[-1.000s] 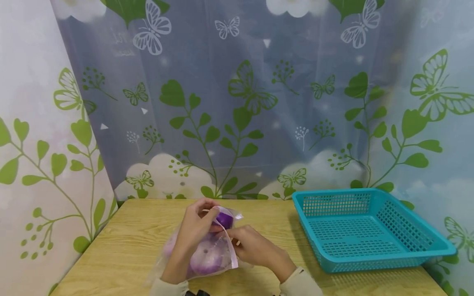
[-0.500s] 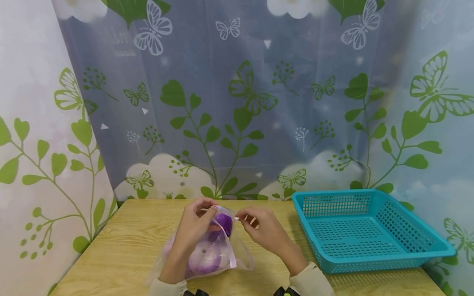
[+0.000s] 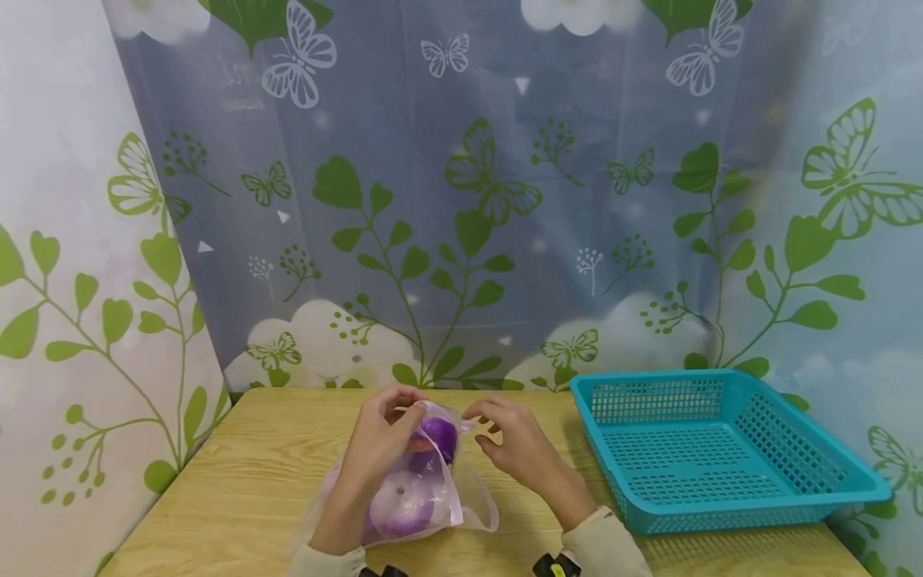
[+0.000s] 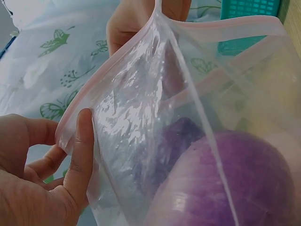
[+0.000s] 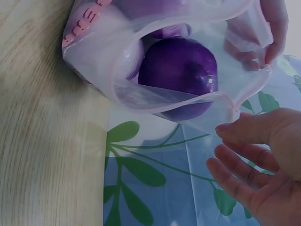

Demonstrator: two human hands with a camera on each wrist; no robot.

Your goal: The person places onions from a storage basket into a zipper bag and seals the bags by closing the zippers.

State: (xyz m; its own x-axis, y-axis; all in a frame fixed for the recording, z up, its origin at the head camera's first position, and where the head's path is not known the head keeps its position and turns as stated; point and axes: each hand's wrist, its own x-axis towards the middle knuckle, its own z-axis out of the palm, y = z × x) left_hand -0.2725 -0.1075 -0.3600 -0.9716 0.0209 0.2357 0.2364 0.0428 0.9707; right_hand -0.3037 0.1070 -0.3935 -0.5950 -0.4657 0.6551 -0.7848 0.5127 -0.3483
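A clear plastic bag (image 3: 492, 513) with a pinkish rim lies on the table, its mouth held up and spread. Inside are several round vegetables that look like onions: a dark purple one (image 3: 441, 435) near the mouth and a purple-and-white one (image 3: 401, 503) lower down. My left hand (image 3: 382, 437) pinches the rim between thumb and fingers, as the left wrist view shows. On the other side of the mouth, my right hand (image 3: 529, 455) holds a corner of the rim at its fingertips, with the other fingers loosely bent below in the right wrist view.
A turquoise perforated basket (image 3: 721, 507) stands at the right of the wooden table (image 3: 252, 449). Behind the table hangs a curtain (image 3: 461, 264) printed with leaves and butterflies. Pink print (image 5: 87, 23) shows on the bag in the right wrist view.
My right hand has moved right and up from the near side of the rim to its far corner, and the bag's mouth has widened. My left hand has stayed put.
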